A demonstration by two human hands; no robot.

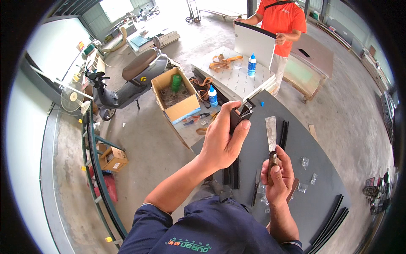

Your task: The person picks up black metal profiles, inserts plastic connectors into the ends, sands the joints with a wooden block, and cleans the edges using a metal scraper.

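Observation:
My left hand (225,137) is closed around a black channel-shaped profile (242,115), its open end tipped up and away from me. In my right hand (278,177) is a putty knife (271,134), gripped by its dark handle with the flat metal blade pointing up. The blade stands apart from the profile, to its right. Both hands are above a dark grey panel (304,144). On that panel lie black strips (284,134) and several small clear plastic bags (313,178).
Beyond the panel, a white board stack (226,70) carries a blue-and-white bottle (252,65) and orange straps. An open cardboard box (175,95) stands left, near a parked scooter (135,80). A person in an orange shirt (283,21) holds a white panel (253,40). More black strips (332,222) lie near right.

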